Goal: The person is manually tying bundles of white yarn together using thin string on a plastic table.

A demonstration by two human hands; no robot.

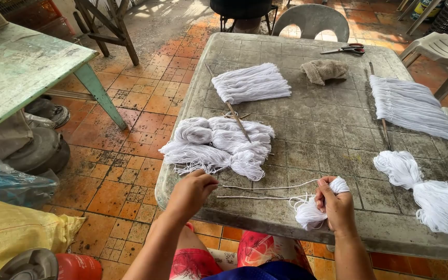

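Strands of white yarn [268,187] stretched between the left hand [192,191] (pinching them) and the right hand [334,203], which gripped a small yarn bundle [311,211] near the table's [338,129] front edge.

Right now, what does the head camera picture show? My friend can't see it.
A person's right hand holds a small bundle of white yarn, and the left hand pinches a strand pulled from it across a worn grey table. More white yarn bundles, scissors and a rag lie on it.
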